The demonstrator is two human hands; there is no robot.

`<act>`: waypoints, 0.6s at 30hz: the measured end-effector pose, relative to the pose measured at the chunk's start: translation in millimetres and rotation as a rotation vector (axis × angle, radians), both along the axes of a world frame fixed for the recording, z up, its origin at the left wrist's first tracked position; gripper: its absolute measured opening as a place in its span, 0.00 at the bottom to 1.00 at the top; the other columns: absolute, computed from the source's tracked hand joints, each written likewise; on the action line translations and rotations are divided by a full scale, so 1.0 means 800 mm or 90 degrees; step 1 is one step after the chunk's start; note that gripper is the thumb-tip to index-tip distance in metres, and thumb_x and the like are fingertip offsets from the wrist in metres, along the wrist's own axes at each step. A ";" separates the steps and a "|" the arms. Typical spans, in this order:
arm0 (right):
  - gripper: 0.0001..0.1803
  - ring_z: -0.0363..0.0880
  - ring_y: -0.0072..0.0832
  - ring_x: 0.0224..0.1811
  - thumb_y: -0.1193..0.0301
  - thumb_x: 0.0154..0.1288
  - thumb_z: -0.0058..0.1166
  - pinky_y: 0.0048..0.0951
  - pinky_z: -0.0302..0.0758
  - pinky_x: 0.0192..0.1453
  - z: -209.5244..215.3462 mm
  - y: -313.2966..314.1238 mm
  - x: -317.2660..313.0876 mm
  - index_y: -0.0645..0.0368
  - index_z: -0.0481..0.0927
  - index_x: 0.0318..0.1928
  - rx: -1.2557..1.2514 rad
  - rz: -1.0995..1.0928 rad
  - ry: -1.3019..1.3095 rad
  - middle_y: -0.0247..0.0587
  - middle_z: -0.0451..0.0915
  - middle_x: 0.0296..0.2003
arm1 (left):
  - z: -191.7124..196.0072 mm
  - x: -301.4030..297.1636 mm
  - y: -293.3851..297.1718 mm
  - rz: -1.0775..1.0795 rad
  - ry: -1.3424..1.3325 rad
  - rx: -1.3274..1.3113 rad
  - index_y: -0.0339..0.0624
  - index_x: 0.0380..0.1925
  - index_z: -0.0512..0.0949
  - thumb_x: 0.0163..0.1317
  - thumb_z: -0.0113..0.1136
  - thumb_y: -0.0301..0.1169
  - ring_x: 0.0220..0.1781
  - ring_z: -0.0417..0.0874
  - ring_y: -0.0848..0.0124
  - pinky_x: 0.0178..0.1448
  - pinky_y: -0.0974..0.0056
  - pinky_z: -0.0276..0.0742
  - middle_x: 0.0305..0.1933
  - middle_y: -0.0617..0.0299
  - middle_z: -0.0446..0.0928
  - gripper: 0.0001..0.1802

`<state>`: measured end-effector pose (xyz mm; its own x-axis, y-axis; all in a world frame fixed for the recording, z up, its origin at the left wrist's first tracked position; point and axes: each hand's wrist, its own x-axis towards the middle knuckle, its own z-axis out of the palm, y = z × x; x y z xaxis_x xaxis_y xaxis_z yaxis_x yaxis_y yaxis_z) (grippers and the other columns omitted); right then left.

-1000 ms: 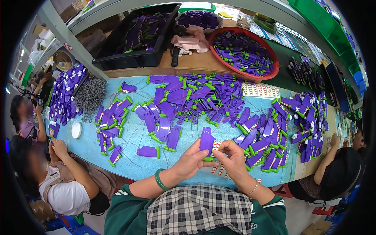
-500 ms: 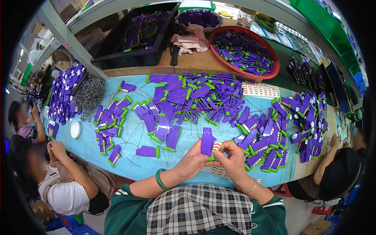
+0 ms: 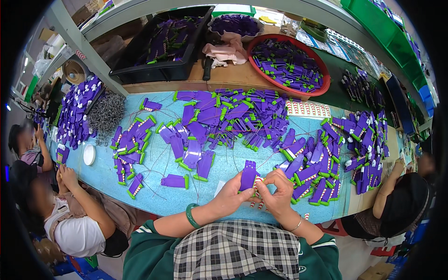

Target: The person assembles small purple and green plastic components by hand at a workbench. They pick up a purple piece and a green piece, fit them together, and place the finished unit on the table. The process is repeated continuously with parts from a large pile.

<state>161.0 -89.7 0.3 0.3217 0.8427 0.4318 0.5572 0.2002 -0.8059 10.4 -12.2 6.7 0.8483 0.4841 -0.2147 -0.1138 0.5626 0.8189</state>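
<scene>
Near the front edge of the table, my left hand is closed round a flat purple plastic piece, its notched end pointing up and away. My right hand pinches at a red-and-white striped sticker along the piece's right side; the fingers cover most of it, and I cannot tell how much is stuck down. The lower end of the piece is hidden by my fingers. More striped stickers lie on the table just below the hands. A small white slip shows beside my left hand.
Piles of purple-and-green pieces spread behind, left and right. A striped sticker sheet lies behind. Further back stand a red basin and a black tray, both filled. A white dish sits left. Other people sit at both sides.
The purple piece has shifted slightly right and down with my left hand. My right fingers have closed further over the striped sticker. A white slip has come into view beside my left hand.
</scene>
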 end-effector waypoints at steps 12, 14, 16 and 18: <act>0.17 0.78 0.32 0.45 0.67 0.53 0.65 0.33 0.74 0.51 0.014 0.013 0.002 0.64 0.79 0.41 -0.177 0.232 0.239 0.45 0.79 0.41 | -0.019 0.004 -0.004 -0.232 -0.051 -0.404 0.44 0.32 0.70 0.71 0.37 0.51 0.18 0.66 0.77 0.19 0.73 0.59 0.19 0.65 0.65 0.23; 0.11 0.79 0.32 0.44 0.68 0.59 0.60 0.33 0.73 0.51 0.015 0.011 0.000 0.66 0.81 0.35 -0.194 0.243 0.360 0.46 0.80 0.38 | -0.034 0.007 0.003 -0.351 -0.192 -0.468 0.42 0.34 0.70 0.71 0.37 0.48 0.17 0.65 0.76 0.18 0.74 0.57 0.19 0.65 0.65 0.21; 0.13 0.78 0.32 0.45 0.67 0.62 0.57 0.33 0.73 0.52 0.006 0.008 0.006 0.68 0.81 0.38 -0.209 0.268 0.452 0.47 0.80 0.41 | -0.032 0.008 0.005 -0.399 -0.234 -0.483 0.41 0.35 0.70 0.72 0.37 0.46 0.15 0.64 0.77 0.18 0.75 0.56 0.19 0.65 0.66 0.20; 0.14 0.78 0.32 0.46 0.68 0.63 0.54 0.33 0.73 0.53 0.006 0.007 0.007 0.68 0.80 0.40 -0.191 0.279 0.541 0.48 0.80 0.43 | -0.016 0.005 0.008 -0.375 -0.178 -0.446 0.41 0.34 0.71 0.73 0.38 0.45 0.13 0.63 0.79 0.17 0.77 0.58 0.19 0.65 0.67 0.20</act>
<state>166.6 -84.3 5.1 0.0599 0.9971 -0.0476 -0.3004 -0.0275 -0.9534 14.1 -6.0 -5.8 0.9791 -0.1981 -0.0467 0.2034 0.9438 0.2605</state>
